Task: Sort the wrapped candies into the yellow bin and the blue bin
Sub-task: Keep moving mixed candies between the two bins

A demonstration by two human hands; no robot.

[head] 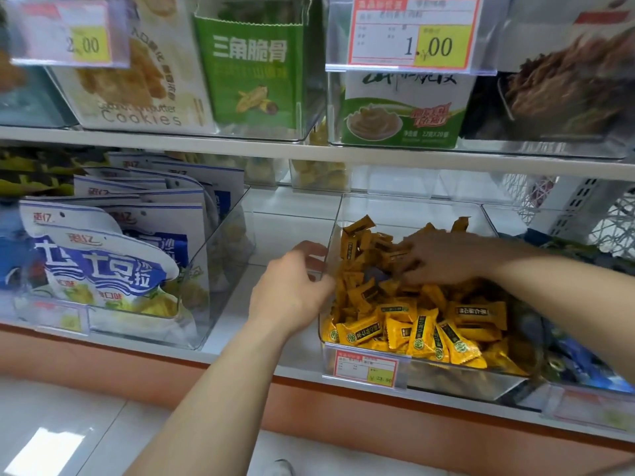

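Hands: L hand [292,290] curled on yellow bin [409,209] side wall; R hand [443,257] down in candies [422,324], can't tell if holding | candies in bin: light, crinkly, slippy, pinch wrapper end | blue-ish one [372,274] by R fingers | blue bin [584,393] just R

Price tag [409,32] — "1.00"; white box [137,84] — "Cookies"; green box [251,70] — "三角脆骨".

Bin [330,231]: clear hard plastic, smooth, glossy.
Candies [423,333]: shiny yellow film wrappers, crinkled.
Shelf [237,304]: white, smooth, matt.
Price tag [365,367]: paper.
Floor [68,424]: glossy tile.
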